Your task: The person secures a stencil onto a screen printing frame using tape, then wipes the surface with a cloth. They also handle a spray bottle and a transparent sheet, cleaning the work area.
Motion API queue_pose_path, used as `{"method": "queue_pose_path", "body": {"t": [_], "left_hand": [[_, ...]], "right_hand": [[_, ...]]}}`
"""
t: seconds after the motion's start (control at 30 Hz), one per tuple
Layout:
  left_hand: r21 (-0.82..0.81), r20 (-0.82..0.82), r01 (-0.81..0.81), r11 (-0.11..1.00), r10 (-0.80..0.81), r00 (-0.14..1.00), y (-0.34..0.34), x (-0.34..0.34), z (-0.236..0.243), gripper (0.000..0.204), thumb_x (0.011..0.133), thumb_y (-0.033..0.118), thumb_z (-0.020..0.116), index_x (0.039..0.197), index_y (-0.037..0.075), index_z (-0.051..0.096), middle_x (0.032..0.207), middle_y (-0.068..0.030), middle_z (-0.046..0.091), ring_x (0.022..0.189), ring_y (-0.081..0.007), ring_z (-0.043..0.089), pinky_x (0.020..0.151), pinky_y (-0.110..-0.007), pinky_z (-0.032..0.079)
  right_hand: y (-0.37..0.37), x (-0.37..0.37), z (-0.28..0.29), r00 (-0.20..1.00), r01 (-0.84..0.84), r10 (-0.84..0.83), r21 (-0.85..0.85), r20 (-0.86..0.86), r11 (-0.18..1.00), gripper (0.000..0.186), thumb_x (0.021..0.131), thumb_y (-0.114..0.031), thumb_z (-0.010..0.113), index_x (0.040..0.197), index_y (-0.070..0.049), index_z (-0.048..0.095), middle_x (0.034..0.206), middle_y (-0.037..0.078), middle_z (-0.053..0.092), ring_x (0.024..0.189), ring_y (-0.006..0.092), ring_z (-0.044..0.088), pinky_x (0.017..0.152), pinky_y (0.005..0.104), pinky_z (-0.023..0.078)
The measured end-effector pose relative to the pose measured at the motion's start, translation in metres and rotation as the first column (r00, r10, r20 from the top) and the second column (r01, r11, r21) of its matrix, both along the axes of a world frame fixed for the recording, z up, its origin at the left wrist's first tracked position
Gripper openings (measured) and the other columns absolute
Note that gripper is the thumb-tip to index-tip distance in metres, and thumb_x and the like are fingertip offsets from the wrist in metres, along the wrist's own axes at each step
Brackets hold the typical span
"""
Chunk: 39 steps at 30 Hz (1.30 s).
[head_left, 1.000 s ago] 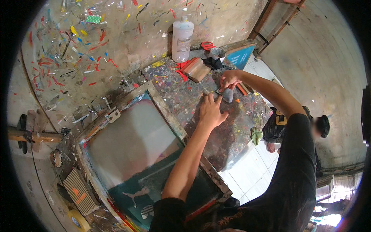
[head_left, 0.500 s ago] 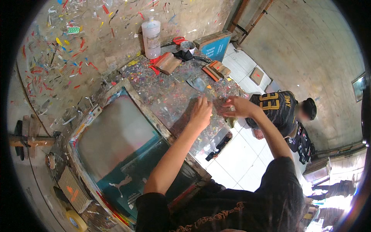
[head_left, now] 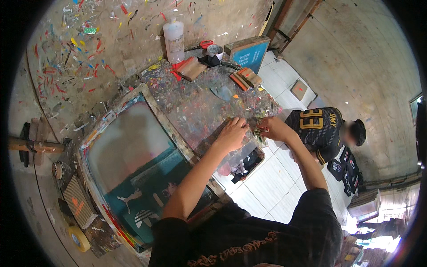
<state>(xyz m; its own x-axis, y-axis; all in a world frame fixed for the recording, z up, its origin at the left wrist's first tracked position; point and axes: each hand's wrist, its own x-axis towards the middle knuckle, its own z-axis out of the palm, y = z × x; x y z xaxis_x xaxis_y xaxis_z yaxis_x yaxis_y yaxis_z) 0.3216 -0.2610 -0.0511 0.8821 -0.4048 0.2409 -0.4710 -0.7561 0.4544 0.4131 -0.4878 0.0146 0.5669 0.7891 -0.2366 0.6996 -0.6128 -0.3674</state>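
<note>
Right hand (head_left: 275, 129): thumb and fingers pinching the rag
Green rag (head_left: 259, 132): under right fingertips, at table (head_left: 187, 93) edge
Left hand (head_left: 232, 135): just left of rag, fingers bent down; can't tell if holding anything
Blue board (head_left: 251, 54): beyond grip, pale lettering
Bottle (head_left: 174, 42): beyond and left of grip, label too small to read
Co-worker's shirt (head_left: 315, 127): right of grip, yellow digits and letters
Screen (head_left: 129, 138): left of grip, pale logo shapes on green
</note>
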Motion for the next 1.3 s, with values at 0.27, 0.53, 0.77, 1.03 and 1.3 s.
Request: {"method": "queue_pose_path", "body": {"t": [0.27,0.53,0.77,1.03,1.3], "left_hand": [[0.092,-0.004,-0.007,0.996,0.007,1.000,-0.001,-0.005,0.010,0.045,0.090,0.012,0.065,0.134,0.002,0.064,0.127,-0.0123,0.055,0.123,-0.0298,0.050,0.106,-0.042,0.044],[0.119,-0.035,-0.018,0.993,0.022,0.999,-0.004,-0.008,0.011,0.044,0.092,0.016,0.063,0.135,0.004,0.064,0.133,-0.0130,0.053,0.127,-0.0307,0.047,0.109,-0.046,0.041],[0.126,-0.013,-0.035,0.991,0.037,0.999,-0.004,-0.010,0.007,0.044,0.094,0.020,0.062,0.136,0.005,0.064,0.136,-0.0130,0.053,0.130,-0.0309,0.046,0.109,-0.045,0.040],[0.157,-0.082,-0.015,0.987,0.029,0.996,-0.007,-0.011,0.012,0.048,0.098,0.024,0.060,0.145,0.011,0.058,0.143,-0.0142,0.049,0.136,-0.0324,0.042,0.112,-0.048,0.037],[0.210,-0.045,-0.016,0.978,0.026,0.999,-0.010,-0.013,0.011,0.049,0.099,0.026,0.060,0.145,0.011,0.058,0.143,-0.0148,0.049,0.134,-0.0328,0.042,0.111,-0.048,0.036]], "right_hand": [[-0.006,-0.009,-0.003,0.998,0.046,-0.051,0.152,0.025,0.987,0.028,0.084,-0.013,0.075,0.111,-0.005,0.074,0.108,0.017,0.065,0.107,0.0360,0.062,0.094,0.0447,0.052],[-0.003,-0.028,0.012,0.952,-0.129,0.080,0.152,0.295,0.980,0.031,0.080,-0.007,0.077,0.111,-0.006,0.072,0.121,0.009,0.062,0.114,0.0303,0.058,0.099,0.0422,0.048],[0.002,-0.029,0.017,0.920,-0.246,0.188,0.132,0.344,0.960,0.032,0.078,-0.004,0.076,0.110,-0.006,0.071,0.117,0.009,0.064,0.111,0.0302,0.060,0.097,0.0413,0.049],[-0.030,0.003,0.020,0.818,0.542,-0.381,0.356,-0.431,0.761,0.022,0.088,-0.008,0.077,0.108,0.001,0.072,0.097,0.008,0.076,0.091,0.0148,0.067,0.081,0.0299,0.052],[-0.010,0.029,0.017,0.677,0.480,-0.246,0.164,-0.693,0.862,0.013,0.088,-0.009,0.079,0.084,-0.001,0.070,0.078,-0.005,0.062,0.075,0.0070,0.055,0.065,0.0280,0.045]]}}
